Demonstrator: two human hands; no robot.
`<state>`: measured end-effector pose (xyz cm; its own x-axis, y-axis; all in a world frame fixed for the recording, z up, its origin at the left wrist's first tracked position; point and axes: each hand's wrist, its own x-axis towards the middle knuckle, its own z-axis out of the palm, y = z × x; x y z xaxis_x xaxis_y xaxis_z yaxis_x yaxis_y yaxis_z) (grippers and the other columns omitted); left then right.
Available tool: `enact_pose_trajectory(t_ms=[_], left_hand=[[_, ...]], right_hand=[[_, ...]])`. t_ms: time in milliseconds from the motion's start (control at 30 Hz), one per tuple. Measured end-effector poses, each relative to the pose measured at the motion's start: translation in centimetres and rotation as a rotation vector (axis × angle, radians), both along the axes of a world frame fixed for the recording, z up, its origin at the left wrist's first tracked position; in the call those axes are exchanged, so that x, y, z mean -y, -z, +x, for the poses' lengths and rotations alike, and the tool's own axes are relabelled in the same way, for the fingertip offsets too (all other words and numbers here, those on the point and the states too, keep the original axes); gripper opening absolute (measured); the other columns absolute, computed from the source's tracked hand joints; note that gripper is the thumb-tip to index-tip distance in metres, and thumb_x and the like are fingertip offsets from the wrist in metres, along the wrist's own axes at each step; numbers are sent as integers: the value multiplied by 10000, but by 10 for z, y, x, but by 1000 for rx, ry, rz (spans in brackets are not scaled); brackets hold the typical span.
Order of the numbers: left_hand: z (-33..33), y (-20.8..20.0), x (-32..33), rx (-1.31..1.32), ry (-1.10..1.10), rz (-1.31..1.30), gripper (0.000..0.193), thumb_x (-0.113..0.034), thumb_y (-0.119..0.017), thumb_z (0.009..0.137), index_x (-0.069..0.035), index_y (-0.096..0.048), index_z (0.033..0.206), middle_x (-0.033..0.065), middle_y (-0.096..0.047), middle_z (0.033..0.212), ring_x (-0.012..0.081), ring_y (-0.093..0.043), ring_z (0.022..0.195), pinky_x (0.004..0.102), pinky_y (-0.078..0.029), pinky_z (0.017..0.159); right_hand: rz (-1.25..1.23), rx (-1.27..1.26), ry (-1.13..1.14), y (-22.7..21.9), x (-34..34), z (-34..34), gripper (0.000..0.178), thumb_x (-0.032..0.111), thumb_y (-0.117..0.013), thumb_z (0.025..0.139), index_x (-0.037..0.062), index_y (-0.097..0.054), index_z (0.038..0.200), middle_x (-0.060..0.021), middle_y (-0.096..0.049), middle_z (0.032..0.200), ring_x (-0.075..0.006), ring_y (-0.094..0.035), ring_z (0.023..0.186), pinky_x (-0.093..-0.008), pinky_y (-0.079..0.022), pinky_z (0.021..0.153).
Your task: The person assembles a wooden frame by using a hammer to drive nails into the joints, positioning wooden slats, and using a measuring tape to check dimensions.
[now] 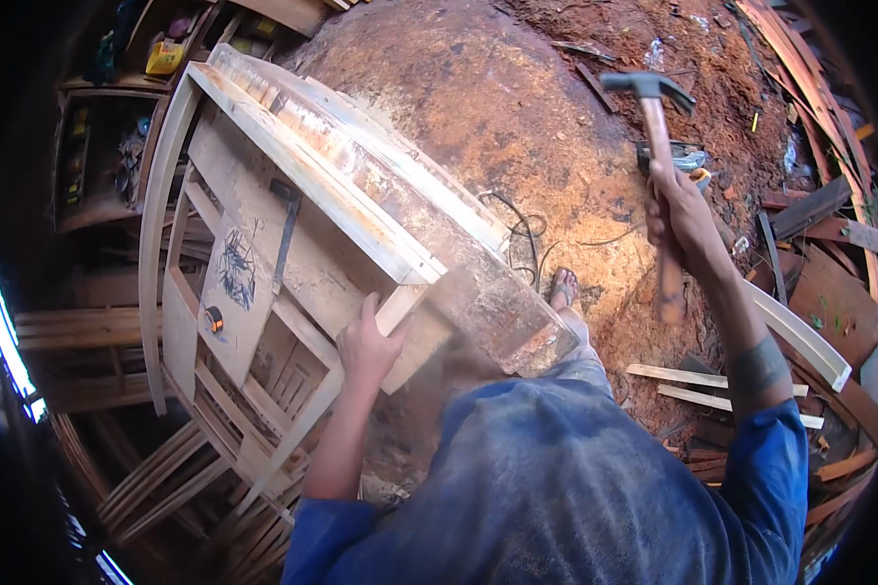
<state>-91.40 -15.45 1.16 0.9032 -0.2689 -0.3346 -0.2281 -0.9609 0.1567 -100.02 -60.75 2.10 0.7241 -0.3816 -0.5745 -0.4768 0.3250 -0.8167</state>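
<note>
My right hand is closed around the wooden handle of a claw hammer, raised off to the right with its dark metal head at the top. With my left hand I grip the near corner of a wooden frame, fingers over the end of a short pale piece. The frame's long pale board lies along a thick, worn wooden beam. On a light panel beyond my left hand lie a pile of nails, a small orange-and-black tape measure and a dark metal square.
Shelves with odds and ends stand at the far left. Stacked timber fills the lower left. A cord lies on the reddish earth floor near my foot. Pale strips, a white curved piece and scrap boards lie at the right.
</note>
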Motion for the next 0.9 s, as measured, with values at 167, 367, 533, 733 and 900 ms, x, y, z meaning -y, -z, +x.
enact_pose_trajectory(t_ms=[167,367,533,733,900], left_hand=[[1,15,1,134,124,-27,578,-441,-825,783,-40,-625,1148,182,-734,850,405,-714,776,480,-556,706],[-3,20,-10,172,114,-87,531,-425,-823,795,-46,-628,1111,168,-736,824,378,-723,758,472,-558,688],[3,14,-2,123,127,-94,574,-521,-747,829,-56,-621,1140,230,-695,751,427,-694,712,526,-528,645],[-3,15,-13,120,116,-72,556,-517,-731,843,-56,-612,1130,236,-678,704,442,-685,681,539,-526,629],[-1,3,-6,84,82,-35,535,-495,-767,826,-63,-622,1107,215,-711,792,434,-700,752,512,-544,686]], right_hand=[[-146,-7,-584,64,-126,-28,385,425,-506,1048,44,-504,1107,6,-508,701,-91,-498,537,-278,-467,488],[140,-179,-471,-6,-31,15,365,420,-519,1045,55,-529,1047,14,-516,719,-75,-520,553,-239,-457,466],[110,-72,-176,23,-105,-5,341,399,-491,1055,60,-483,1091,20,-509,688,-85,-508,493,-252,-475,443],[136,-234,-598,-10,-92,-16,395,431,-530,1041,36,-550,1054,11,-524,718,-79,-492,526,-244,-435,458],[-43,79,98,-21,-40,4,301,368,-489,1060,101,-472,923,48,-506,668,-55,-438,447,-204,-423,380]])
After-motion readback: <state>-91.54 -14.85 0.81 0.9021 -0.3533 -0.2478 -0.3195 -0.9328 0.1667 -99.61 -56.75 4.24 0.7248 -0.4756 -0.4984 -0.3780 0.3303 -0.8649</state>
